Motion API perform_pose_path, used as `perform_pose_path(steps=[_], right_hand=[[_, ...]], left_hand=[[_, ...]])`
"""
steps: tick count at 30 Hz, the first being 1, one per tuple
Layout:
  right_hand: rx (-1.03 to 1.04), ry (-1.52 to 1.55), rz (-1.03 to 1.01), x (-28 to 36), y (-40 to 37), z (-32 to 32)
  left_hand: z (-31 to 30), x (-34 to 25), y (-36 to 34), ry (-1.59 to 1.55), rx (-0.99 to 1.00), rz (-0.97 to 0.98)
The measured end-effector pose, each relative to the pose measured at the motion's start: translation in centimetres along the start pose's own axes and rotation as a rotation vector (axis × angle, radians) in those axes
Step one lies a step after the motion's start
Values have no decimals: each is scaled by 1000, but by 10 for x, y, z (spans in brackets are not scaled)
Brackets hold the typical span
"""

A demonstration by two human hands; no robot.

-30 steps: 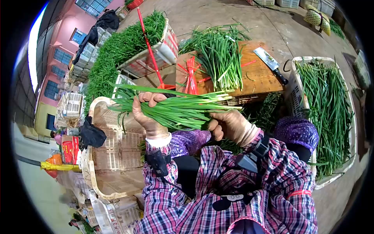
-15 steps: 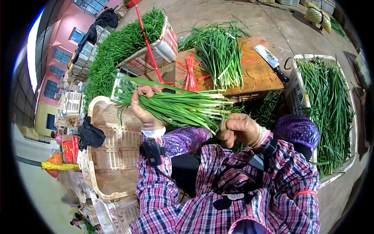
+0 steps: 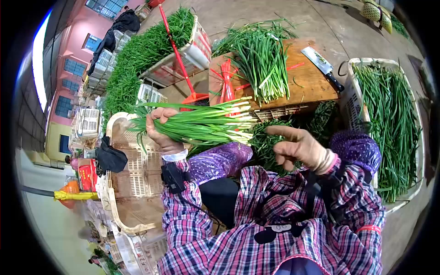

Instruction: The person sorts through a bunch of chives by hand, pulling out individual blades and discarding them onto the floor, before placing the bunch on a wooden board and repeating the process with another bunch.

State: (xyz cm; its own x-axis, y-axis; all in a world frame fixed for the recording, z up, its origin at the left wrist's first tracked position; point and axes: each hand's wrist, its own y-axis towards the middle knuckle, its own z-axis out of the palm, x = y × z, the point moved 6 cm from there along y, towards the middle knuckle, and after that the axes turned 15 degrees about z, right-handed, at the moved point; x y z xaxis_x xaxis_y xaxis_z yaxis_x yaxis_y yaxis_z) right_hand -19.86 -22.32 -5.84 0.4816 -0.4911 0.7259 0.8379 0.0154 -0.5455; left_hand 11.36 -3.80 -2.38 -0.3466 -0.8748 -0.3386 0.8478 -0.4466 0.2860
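My left hand is wrapped round a bunch of garlic chives, held level with the pale stem ends pointing right. Just right of those ends hovers my right hand, apart from the bunch, its fingers spread and nothing seen in them. Beyond the held bunch, a pile of chives lies on a wooden board. Red ties lie at the board's left side, and a cleaver rests at its right.
A white crate of chives stands at right. At left is a dirty white crate. Another crate beside heaped greens stands at the back, with a red-handled dustpan in front. Loose greens lie below the board.
My right hand has moved off the stem ends, down and to the right, and its fingers have opened. My left hand has shifted slightly left with the chives.
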Motion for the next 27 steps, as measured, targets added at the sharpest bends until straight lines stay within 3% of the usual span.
perform_pose_path(steps=[2, 5, 7, 9, 11, 13, 16, 17, 19, 20, 21, 23, 27], right_hand=[[138, 135, -62, 0, 15, 27], [286, 346, -112, 1, 36, 55], [268, 385, -101, 0, 38, 58], [305, 432, -59, -6, 38, 56], [366, 297, -161, -9, 24, 47], [315, 64, -64, -16, 11, 27], [51, -363, 102, -34, 6, -12], [-281, -1122, -218, -13, -5, -19], [-572, -1196, -319, -5, -14, -30], [-501, -967, -169, -4, -14, -34], [-500, -965, -168, -5, -11, -30], [-467, -771, -397, 1, -10, -17], [-301, -626, -386, -13, 18, 13]], left_hand=[[15, 13, -4, -131, 13, -73], [12, 21, -8, -21, 28, -75], [9, 22, -7, 27, 34, -30], [28, 29, -11, -149, 132, -123], [47, 33, -20, -198, 156, -218], [51, 31, -21, -216, 5, -133], [40, 19, -14, -231, 23, -132], [35, 15, -13, -210, 26, -127], [25, 11, -12, -194, 30, -145], [25, 10, -11, -182, 66, -121], [24, 8, -11, -168, 98, -95], [22, 6, -17, -75, 77, -86], [46, 22, -26, -93, 127, -155]])
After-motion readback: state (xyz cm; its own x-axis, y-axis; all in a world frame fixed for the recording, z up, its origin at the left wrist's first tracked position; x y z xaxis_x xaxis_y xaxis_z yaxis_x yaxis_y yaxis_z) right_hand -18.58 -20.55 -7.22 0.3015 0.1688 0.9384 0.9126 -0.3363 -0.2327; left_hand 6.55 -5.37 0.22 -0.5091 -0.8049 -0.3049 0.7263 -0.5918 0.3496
